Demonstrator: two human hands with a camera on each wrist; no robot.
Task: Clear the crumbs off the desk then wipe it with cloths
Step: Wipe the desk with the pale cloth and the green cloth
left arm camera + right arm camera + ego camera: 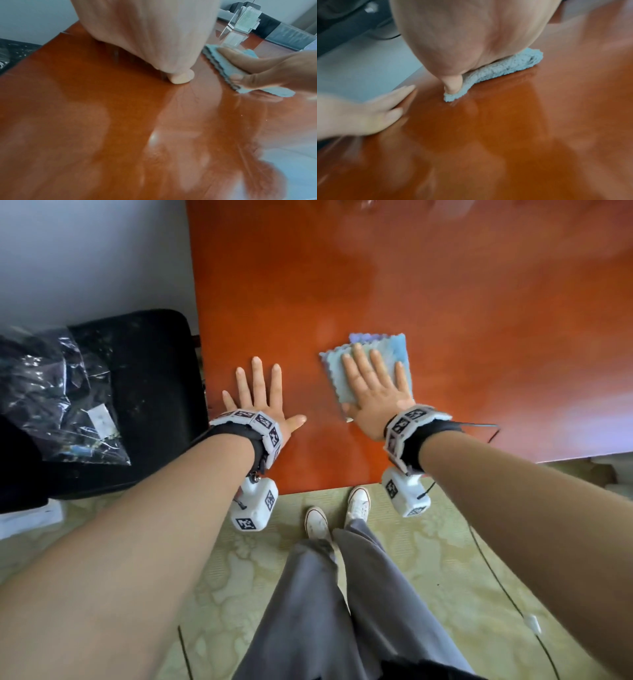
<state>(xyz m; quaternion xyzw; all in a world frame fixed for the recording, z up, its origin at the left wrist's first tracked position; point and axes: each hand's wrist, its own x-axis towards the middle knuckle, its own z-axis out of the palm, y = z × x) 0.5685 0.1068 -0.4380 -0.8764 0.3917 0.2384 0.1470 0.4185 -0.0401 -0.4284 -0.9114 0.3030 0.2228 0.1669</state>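
A glossy red-brown desk [376, 285] fills the upper head view. On it lies a folded light-blue cloth [394, 347], under my right hand [375, 381], which presses flat on it with straight, spread fingers. The cloth [505, 66] sticks out from under the palm in the right wrist view, and its scalloped edge [221, 63] shows in the left wrist view. My left hand [260, 392] rests flat on the bare desk to the left of the cloth, fingers spread, holding nothing. A few tiny specks [241, 115] show on the desk surface.
A black chair [144, 392] with a clear plastic bag [58, 392] stands left of the desk's left edge. A clear acrylic holder [240, 24] stands at the far side of the desk. The desk's near edge [325, 487] lies just behind my wrists.
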